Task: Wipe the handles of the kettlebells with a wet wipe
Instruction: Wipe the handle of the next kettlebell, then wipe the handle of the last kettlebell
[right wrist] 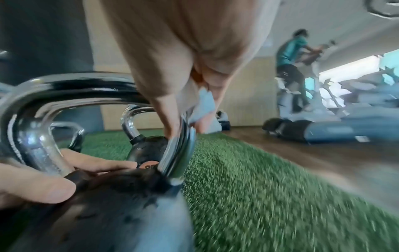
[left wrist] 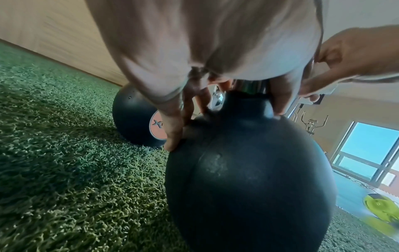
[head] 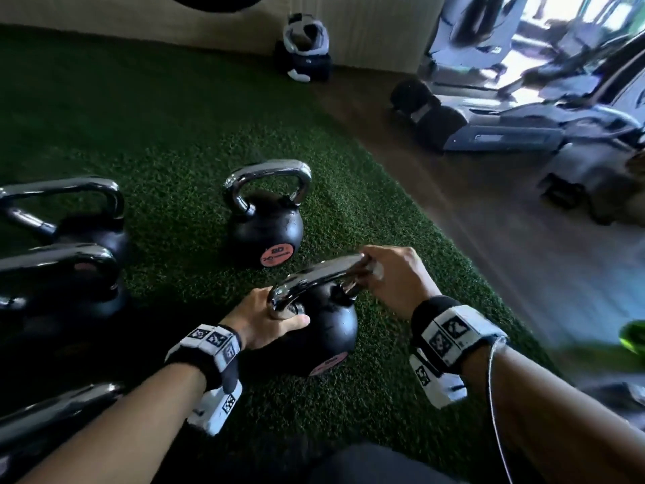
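Observation:
A black kettlebell [head: 328,333] with a chrome handle [head: 314,277] stands on green turf right in front of me. My left hand [head: 279,316] grips the handle's left leg where it meets the ball, thumb [left wrist: 278,100] on one side and fingers [left wrist: 172,133] on the other. My right hand [head: 370,270] pinches a white wet wipe [right wrist: 205,104] around the handle's upper right corner. A second kettlebell [head: 267,228] with an orange label stands just behind. Two more kettlebells [head: 87,232] sit at the left.
Another chrome handle [head: 52,410] pokes in at the bottom left. Treadmills [head: 506,134] line the wooden floor [head: 471,221] to the right, with a person [right wrist: 289,68] on one. A bag [head: 305,47] leans by the far wall. A green object [head: 633,335] lies at the right edge.

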A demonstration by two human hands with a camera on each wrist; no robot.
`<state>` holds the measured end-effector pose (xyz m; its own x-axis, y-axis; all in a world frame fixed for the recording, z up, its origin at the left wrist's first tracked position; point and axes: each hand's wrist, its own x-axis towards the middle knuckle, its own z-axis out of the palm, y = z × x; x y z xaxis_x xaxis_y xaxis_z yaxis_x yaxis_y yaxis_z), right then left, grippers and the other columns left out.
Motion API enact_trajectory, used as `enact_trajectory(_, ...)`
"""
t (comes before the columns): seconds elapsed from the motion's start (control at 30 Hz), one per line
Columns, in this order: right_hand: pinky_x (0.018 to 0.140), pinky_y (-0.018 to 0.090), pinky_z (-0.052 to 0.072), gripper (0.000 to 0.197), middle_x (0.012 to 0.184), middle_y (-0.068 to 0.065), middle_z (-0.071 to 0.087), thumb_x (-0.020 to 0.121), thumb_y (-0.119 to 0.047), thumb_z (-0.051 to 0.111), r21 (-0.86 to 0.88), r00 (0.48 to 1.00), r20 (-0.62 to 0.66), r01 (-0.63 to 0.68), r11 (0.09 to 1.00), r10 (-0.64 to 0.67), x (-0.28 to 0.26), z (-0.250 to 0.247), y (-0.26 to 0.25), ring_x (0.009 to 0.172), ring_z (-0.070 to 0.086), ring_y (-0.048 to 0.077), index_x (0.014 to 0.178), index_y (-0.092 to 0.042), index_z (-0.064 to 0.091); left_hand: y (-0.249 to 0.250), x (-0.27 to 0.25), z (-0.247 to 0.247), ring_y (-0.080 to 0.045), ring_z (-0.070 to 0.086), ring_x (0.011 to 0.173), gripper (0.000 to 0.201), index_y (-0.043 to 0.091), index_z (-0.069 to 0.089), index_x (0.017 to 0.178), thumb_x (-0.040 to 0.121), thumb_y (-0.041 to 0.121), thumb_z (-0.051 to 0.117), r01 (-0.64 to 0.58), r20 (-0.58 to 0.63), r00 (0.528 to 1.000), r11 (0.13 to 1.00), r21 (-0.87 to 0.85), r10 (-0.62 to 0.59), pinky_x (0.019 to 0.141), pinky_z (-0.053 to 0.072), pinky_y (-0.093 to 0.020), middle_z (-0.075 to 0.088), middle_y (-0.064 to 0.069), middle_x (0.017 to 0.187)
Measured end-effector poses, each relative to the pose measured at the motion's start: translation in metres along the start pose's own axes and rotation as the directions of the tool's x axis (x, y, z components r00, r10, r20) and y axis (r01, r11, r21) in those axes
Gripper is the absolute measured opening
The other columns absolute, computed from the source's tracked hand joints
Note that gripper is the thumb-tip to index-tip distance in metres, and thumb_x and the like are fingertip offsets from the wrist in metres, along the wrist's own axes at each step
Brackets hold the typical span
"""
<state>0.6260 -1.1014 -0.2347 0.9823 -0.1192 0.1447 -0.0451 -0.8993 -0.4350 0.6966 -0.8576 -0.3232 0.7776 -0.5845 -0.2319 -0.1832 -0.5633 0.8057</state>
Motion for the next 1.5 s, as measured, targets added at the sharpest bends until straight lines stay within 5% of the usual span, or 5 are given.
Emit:
enact_trajectory(0.23,0.093,0.016,0.044,0.039,0.119,-0.007,0.074,0.084,-0.014,0.074,-0.205,0.927,0.351,0.215,0.955,-0.133,0.057,-0.062,-0.026,0.105,0.066,0.007,0.121,-0.025,0.074,-0.003,0.004,-0.001,0.01,0.048,0.057,0.029,0.051,0.058,0.067,0.082,0.043,0.081,-0.098,0.047,0.994,0.995,-0.019,0.099,0.071,0.043,-0.021,0.056,0.035,0.058)
enact_trajectory(0.57,0.081,0.02,0.046,0.063,0.125,-0.01,0.065,0.075,-0.015,0.081,0.124,0.919,0.285,0.247,0.961,-0.273,0.151,-0.055,-0.08,0.096,0.058,0.002,0.133,-0.033,0.065,0.021,0.039,-0.067,-0.001,0.064,0.118,0.082,0.05,0.046,0.146,0.077,0.036,0.087,-0.226,0.429,0.902,0.89,0.395,0.039,0.099,0.049,-0.02,0.067,0.019,0.134)
enact_trajectory(0.77,0.083,0.018,0.042,0.055,0.122,-0.005,0.063,0.079,-0.01,0.074,0.163,0.931,0.172,0.297,0.941,-0.323,0.193,-0.029,-0.055,0.107,0.058,0.009,0.128,-0.032,0.068,0.031,0.105,-0.093,-0.016,0.051,0.133,0.065,0.028,0.046,0.15,0.088,0.018,0.064,-0.123,-0.041,0.982,0.784,0.608,0.186,0.114,0.039,-0.028,0.05,0.003,0.148)
enact_trajectory(1.07,0.081,0.014,0.049,0.037,0.108,-0.014,0.075,0.084,-0.011,0.077,0.318,0.964,-0.117,0.266,0.91,-0.241,0.229,0.005,-0.011,0.095,0.067,0.004,0.116,-0.029,0.076,-0.026,0.164,-0.053,-0.028,-0.035,0.151,0.124,0.009,-0.024,0.159,0.086,0.078,0.049,0.024,-0.101,0.985,0.467,0.884,0.141,0.124,-0.018,-0.048,-0.039,-0.012,0.162)
enact_trajectory(1.5,0.077,0.032,0.056,0.027,0.098,-0.009,0.073,0.084,-0.01,0.077,0.245,0.848,-0.251,0.522,0.817,-0.467,0.218,0.029,-0.022,0.087,0.065,0.011,0.109,-0.02,0.072,-0.048,0.173,-0.035,-0.031,0.019,0.155,0.12,0.009,0.025,0.161,0.073,0.078,0.069,0.083,-0.269,0.922,0.538,0.839,0.278,0.12,0.016,-0.049,0.017,-0.016,0.166)
